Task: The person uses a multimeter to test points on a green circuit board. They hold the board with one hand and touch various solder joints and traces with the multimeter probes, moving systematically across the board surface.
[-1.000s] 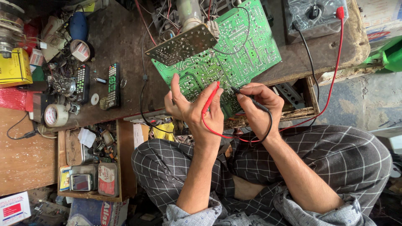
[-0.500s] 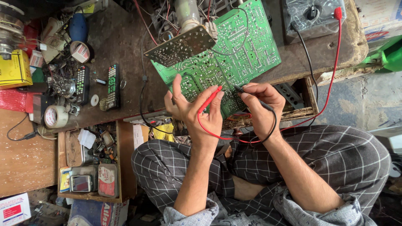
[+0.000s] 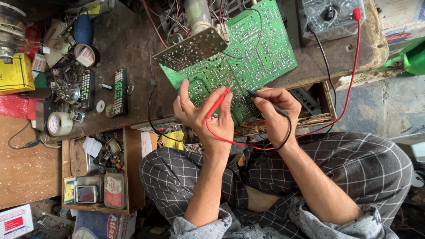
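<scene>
The large green printed circuit board [image 3: 248, 62] lay solder side up on the far part of the dark wooden workbench [image 3: 128, 40], tilted so that its near corner hung past the bench edge towards my lap. Its face was covered with pale silver solder dots and thin light tracks, and a smaller, dull metal-coloured perforated board [image 3: 190, 48] stood off its left end. A tangle of red and grey wires [image 3: 170, 20] ran from the far edge.

My left hand [image 3: 206, 117] was closed around the red test probe [image 3: 218, 102], pinched between thumb and fingers with its tip pressed on the board near its near edge. My right hand [image 3: 274, 113] was shut on the black test probe [image 3: 261, 96], held like a pen, its tip touching the board just right of the red one. The red lead [image 3: 352, 79] looped under my wrists and ran up to the grey meter box [image 3: 330, 20] at the far right of the bench; the black lead [image 3: 287, 132] curled round my right wrist.

Left of the board lay two black remote controls [image 3: 119, 90], a roll of pale tape [image 3: 59, 124] and a yellow box [image 3: 15, 73]. Near left, an open wooden drawer [image 3: 128, 168] held small tins and scraps. My checked trousers [image 3: 354, 163] filled the near side.
</scene>
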Motion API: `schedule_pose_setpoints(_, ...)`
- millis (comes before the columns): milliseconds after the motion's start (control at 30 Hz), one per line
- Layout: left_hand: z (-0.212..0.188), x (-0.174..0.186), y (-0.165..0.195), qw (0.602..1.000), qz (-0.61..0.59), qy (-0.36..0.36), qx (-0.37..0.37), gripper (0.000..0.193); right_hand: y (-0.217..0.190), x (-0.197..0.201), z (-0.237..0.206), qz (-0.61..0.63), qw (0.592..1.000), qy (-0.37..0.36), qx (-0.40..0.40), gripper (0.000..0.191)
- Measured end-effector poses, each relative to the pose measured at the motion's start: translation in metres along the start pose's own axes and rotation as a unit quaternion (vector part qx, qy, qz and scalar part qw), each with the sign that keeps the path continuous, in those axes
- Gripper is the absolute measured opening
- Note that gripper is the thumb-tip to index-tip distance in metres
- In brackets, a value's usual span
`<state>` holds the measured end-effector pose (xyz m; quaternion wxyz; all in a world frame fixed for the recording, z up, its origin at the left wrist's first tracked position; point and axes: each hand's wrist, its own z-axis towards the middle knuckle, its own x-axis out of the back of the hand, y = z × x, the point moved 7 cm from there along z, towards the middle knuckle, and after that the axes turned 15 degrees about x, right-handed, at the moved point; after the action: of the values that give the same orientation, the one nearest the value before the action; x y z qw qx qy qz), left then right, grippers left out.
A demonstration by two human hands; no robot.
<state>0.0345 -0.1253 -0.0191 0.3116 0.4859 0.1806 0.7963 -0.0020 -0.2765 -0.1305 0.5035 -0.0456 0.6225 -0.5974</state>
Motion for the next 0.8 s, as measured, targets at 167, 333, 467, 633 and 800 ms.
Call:
schedule_pose_setpoints(167, 0.0004, -0.0015, 0.0035, 1.0, 0.011, 0.009, 0.005, 0.013, -0.0013, -0.0001, 0.0016, -0.006, 1.0, -0.002, 0.009, 0.009)
schedule_pose_setpoints(333, 0.0009, -0.004, 0.0046, 0.999, 0.036, 0.011, 0.014, 0.013, -0.0016, 0.0, 0.0019, -0.007, 1.0, -0.002, 0.01, 0.01)
schedule_pose_setpoints(467, 0.0023, -0.006, 0.0036, 0.999, 0.035, 0.011, 0.013, 0.014, -0.0022, -0.0001, 0.0023, -0.012, 1.0, -0.003, 0.01, 0.01)
schedule_pose_setpoints(633, 0.003, -0.0061, 0.0015, 0.999, 0.033, 0.005, 0.01, 0.014, -0.0024, -0.001, 0.0016, -0.022, 1.0, -0.007, 0.009, 0.009)
schedule_pose_setpoints(800, 0.0033, -0.0046, 0.0019, 0.999, 0.035, 0.011, 0.006, 0.015, -0.0025, -0.0024, 0.0012, -0.011, 1.0, -0.009, 0.011, 0.009)
